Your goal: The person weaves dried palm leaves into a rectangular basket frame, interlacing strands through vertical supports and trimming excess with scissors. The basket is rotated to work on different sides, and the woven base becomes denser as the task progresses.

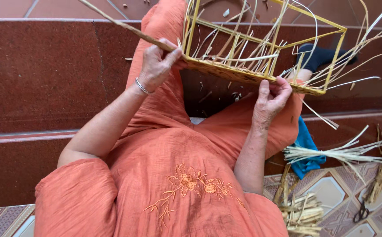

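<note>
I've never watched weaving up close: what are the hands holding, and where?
Both grip a yellow wire basket frame by its woven bottom edge: the left hand at the corner, also pinching a long strip; the right hand further along.

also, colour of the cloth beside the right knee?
Bright blue cloth, clearest in the head view, lying under the orange trouser leg.
</note>
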Demonstrator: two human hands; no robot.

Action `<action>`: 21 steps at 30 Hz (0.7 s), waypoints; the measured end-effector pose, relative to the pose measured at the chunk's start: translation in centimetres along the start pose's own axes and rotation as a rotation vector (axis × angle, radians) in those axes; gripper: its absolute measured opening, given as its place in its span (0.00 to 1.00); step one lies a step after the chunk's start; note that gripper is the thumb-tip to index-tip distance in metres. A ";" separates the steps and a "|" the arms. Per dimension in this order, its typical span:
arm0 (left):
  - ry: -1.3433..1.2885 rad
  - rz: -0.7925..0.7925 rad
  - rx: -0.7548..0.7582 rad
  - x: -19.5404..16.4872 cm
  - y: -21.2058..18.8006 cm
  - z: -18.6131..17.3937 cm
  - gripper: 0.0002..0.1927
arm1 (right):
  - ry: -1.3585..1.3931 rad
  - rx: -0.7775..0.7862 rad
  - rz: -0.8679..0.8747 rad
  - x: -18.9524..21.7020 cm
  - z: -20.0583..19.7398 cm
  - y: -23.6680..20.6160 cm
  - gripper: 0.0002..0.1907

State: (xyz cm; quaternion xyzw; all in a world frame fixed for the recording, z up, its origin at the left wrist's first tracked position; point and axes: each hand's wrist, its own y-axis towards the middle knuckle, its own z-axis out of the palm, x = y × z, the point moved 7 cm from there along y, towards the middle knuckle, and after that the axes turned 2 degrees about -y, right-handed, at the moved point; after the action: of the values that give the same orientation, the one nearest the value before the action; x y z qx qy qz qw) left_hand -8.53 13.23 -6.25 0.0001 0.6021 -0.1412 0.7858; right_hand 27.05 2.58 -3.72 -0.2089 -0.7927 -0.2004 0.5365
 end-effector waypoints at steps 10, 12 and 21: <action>-0.385 -0.350 0.015 3.5 -5.2 0.6 0.05 | -0.035 -0.004 -0.094 -0.1 -1.3 -0.1 0.22; -0.212 -0.197 0.079 2.0 -4.9 -0.4 0.04 | -0.028 -0.007 -0.079 0.0 -1.2 -1.3 0.23; 0.414 0.361 0.119 -8.1 -6.8 0.1 0.04 | 0.002 0.255 0.144 2.9 4.6 -11.0 0.06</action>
State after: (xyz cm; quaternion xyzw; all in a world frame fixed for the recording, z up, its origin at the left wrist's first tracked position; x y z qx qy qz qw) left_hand -11.86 8.43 2.61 0.1827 0.7307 -0.0310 0.6570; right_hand 16.54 -3.80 -3.62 -0.1954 -0.7940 -0.0594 0.5726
